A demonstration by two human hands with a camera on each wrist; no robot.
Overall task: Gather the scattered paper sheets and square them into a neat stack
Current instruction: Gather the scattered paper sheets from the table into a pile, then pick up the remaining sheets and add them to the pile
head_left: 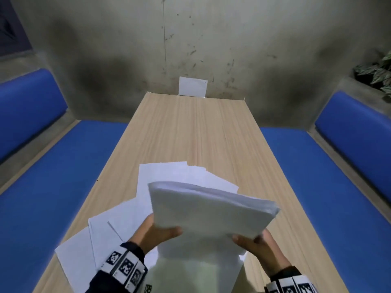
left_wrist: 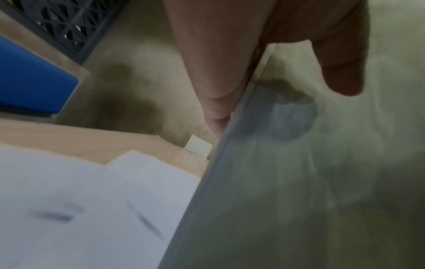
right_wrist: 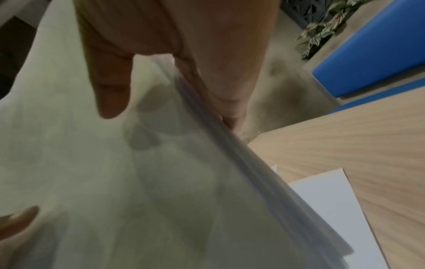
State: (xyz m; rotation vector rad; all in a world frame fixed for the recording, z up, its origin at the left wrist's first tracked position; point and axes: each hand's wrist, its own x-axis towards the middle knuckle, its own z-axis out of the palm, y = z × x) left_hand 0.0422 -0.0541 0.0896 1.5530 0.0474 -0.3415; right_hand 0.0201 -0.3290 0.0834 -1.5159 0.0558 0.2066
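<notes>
A thick bundle of white paper sheets (head_left: 211, 212) is lifted above the wooden table (head_left: 190, 132), tilted toward me. My left hand (head_left: 157, 231) grips its left edge, thumb on top. My right hand (head_left: 251, 240) grips its right edge, thumb on top. In the left wrist view the bundle (left_wrist: 287, 182) is pinched between thumb and fingers (left_wrist: 216, 81). The right wrist view shows the bundle (right_wrist: 138, 172) with its layered edge and the left thumb at bottom left. Several loose sheets (head_left: 110, 235) lie fanned on the table under and left of the bundle (left_wrist: 80, 200).
Blue padded benches (head_left: 53, 187) (head_left: 328, 176) run along both sides of the table. A small white card (head_left: 193, 86) leans against the grey wall at the table's far end. A leafy plant (head_left: 376, 70) sits on the ledge at the right.
</notes>
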